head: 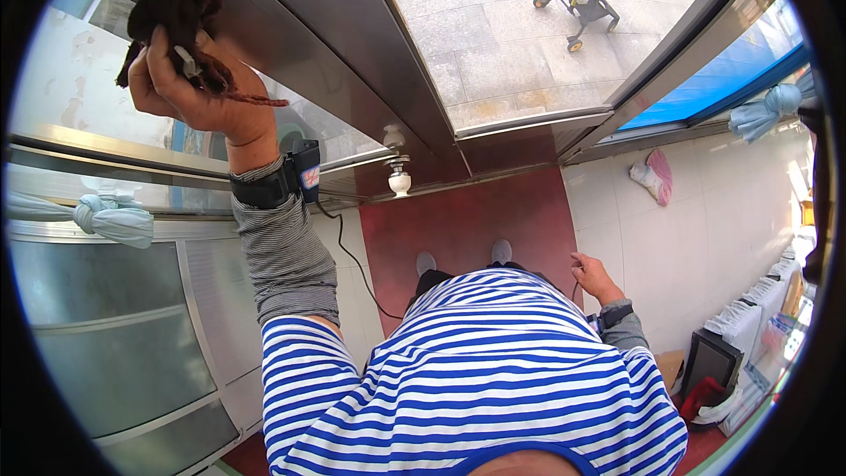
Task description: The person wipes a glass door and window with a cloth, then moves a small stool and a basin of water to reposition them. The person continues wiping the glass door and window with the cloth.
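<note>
Raised at the upper left, my left hand (192, 86) grips a bunched dark brown cloth (175, 10). The cloth lies against the upper part of a shiny brown metal door frame (317, 39), and a reddish edge of it trails past my wrist. Lower down, a white door knob (399, 182) sticks out from the same door. My right hand (595, 276) hangs low beside my body, over the floor, its fingers partly curled with nothing seen in them. A black band with a small device (307, 168) is strapped around my left wrist, and a cable runs from it.
A stroller (585, 6) stands on the paving outside the doorway. On the pale tiles lies a pink and white cloth (653, 177). Knotted light blue curtains (112, 218) hang at left. A black box-shaped object (710, 363) and other goods line the right wall. Red flooring (462, 225) lies underfoot.
</note>
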{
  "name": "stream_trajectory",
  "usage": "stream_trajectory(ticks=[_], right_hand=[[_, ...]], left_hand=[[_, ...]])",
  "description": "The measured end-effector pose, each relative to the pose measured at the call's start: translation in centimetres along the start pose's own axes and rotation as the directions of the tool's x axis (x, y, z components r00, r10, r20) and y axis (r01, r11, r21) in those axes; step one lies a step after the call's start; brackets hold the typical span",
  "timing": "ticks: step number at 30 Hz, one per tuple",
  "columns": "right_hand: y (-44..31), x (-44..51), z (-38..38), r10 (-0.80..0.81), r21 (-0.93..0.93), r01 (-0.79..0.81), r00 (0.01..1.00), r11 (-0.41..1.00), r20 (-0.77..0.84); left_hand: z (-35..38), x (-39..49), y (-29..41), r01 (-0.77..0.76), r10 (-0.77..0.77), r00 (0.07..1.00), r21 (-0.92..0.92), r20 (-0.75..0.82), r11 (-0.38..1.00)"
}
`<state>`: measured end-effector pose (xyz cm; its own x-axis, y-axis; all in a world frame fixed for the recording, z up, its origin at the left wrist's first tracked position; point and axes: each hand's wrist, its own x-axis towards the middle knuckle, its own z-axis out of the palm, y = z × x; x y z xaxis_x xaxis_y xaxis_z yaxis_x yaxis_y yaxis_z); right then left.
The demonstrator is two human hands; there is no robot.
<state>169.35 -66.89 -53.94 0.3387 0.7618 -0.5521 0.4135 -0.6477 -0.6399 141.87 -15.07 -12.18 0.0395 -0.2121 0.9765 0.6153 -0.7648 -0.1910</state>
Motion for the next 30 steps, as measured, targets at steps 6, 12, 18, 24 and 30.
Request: stream_trajectory(ticks=[6,12,18,24,30], right_hand=[[1.1,-0.2,-2.5,-0.016,-0.008,0.016,0.999,1.000,0.035],[1.6,0.1,-4.2,0.080,-0.078,-0.075,0.994,0.994,0.070],[1.5,-0.7,-1.6,0.026,-0.153,-0.027,1.000,0.988,-0.008],[0.9,-5.0,-0.5,0.055,-0.148,-0.061,0.998,0.987,-0.044],[2.2,-10.3,0.5,0.130,-0.054,-0.141,0.977,0.989,-0.170]], left_hand=[[-3.9,-13.2,6.1,0.272,-0.294,0.918,0.116,0.267,0.955],[-6.9,-23.2,11.2,0.436,-0.460,0.804,0.152,0.378,0.887],[-10.4,-33.9,15.5,0.531,-0.446,0.388,0.200,0.807,0.824],[-9.2,-36.2,17.1,0.639,-0.573,0.403,0.229,0.714,0.735],[-6.0,-26.0,16.3,0.710,-0.582,0.611,-0.047,0.536,0.702]])
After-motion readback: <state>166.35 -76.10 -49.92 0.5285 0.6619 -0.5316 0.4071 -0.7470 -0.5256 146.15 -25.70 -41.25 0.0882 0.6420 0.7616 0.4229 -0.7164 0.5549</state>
